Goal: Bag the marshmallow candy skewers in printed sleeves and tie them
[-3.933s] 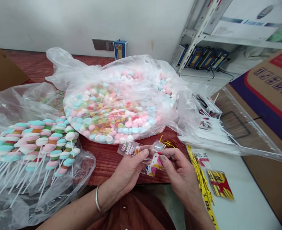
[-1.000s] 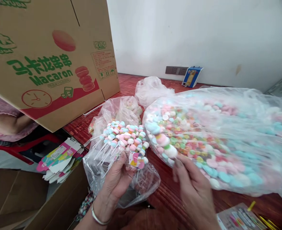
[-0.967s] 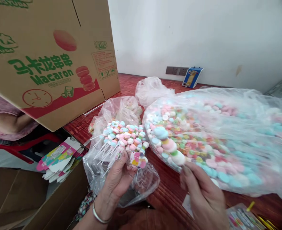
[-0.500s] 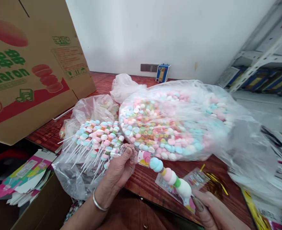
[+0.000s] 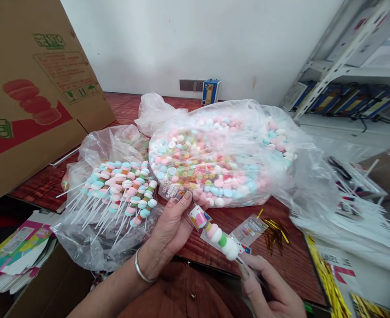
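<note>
My left hand (image 5: 173, 223) pinches a small clear printed wrapper bag (image 5: 195, 216) by its upper end. My right hand (image 5: 269, 291) grips the stick of a marshmallow skewer (image 5: 219, 237), whose top end is partly inside that wrapper's mouth. The skewer carries pink, white and green pieces. Both hands hover over the near edge of the red wooden table (image 5: 211, 247).
An open clear bag of finished skewers (image 5: 115, 194) lies at left. A big clear bag of loose candies (image 5: 218, 159) fills the middle. Spare wrappers (image 5: 251, 227) and gold twist ties (image 5: 276, 232) lie beside my hands. A macaron carton (image 5: 32, 97) stands at far left, shelving at right.
My right hand drew one skewer out of the left bag, carried it rightward and down, and slid its tip into the wrapper held by my left hand. The view swung right.
</note>
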Demonstrator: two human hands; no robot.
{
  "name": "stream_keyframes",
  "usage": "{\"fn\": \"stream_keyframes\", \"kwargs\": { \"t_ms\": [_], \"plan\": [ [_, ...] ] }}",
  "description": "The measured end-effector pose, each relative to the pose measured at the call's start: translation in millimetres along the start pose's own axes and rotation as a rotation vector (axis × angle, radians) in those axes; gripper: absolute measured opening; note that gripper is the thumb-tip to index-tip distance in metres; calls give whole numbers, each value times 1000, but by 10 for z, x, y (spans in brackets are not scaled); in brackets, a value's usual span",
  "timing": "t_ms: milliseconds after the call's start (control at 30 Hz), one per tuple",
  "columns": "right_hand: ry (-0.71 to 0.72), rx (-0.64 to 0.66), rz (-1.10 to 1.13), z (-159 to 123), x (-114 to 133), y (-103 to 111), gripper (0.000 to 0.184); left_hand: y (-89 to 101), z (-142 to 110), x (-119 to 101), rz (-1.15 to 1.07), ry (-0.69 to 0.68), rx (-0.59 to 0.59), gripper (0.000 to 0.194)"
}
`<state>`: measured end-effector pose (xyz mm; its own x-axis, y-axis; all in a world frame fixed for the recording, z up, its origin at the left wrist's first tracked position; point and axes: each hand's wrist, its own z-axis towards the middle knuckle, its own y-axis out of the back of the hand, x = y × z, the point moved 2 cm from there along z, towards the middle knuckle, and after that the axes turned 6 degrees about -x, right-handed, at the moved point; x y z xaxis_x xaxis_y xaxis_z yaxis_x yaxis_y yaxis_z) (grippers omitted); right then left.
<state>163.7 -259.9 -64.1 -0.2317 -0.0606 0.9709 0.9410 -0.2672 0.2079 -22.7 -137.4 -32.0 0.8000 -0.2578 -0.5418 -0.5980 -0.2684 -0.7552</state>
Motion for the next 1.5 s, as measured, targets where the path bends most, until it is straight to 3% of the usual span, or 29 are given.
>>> {"fn": "stream_keyframes", "kwargs": {
  "t_ms": [67,167,233,300,400,533,633,700,767,800,867,933,1067,1133,1200,1267,1433,1500],
  "plan": [
    [-322,22,381,-97,-111,-202,32,-73,3,51,-61,18,-5,24],
    [-718,181,798,-194,-171,-454,37,-125,40,105,-83,11,3,21],
    [-824,239,882,-214,-179,-522,35,-127,73,147,-77,19,-8,20],
    [-781,230,836,-209,-195,-522,37,-122,100,194,-70,28,-35,20],
    [-490,122,493,-176,-205,-450,35,-126,112,251,-76,25,-77,21],
    [225,-124,-206,-117,-79,-356,12,-158,100,279,-94,47,-88,21],
    [689,-242,-524,-103,-12,-357,10,-175,99,270,-94,60,-128,19],
    [864,-270,-612,-102,-17,-363,19,-184,102,266,-89,71,-157,19],
    [914,-243,-626,-98,-31,-360,23,-191,104,270,-91,77,-161,20],
    [886,-229,-611,-93,-31,-353,20,-194,104,276,-94,76,-149,21],
    [695,-211,-539,-67,-19,-328,7,-194,102,296,-103,70,-105,23],
    [345,-165,-380,-29,-22,-310,15,-184,94,322,-112,69,-60,24],
    [-356,-16,217,-2,-96,-391,37,-156,76,371,-100,92,2,27],
    [-543,48,456,-3,-127,-462,42,-152,72,381,-79,93,11,28],
    [-572,95,504,3,-134,-506,43,-160,67,380,-65,84,9,30],
    [-403,59,334,27,-115,-502,40,-174,58,382,-55,84,-8,31],
    [461,-205,-417,87,14,-498,12,-194,-6,449,-7,87,-35,36],
    [636,-261,-573,108,28,-536,7,-198,-40,494,-4,113,-5,36]
  ]
}}
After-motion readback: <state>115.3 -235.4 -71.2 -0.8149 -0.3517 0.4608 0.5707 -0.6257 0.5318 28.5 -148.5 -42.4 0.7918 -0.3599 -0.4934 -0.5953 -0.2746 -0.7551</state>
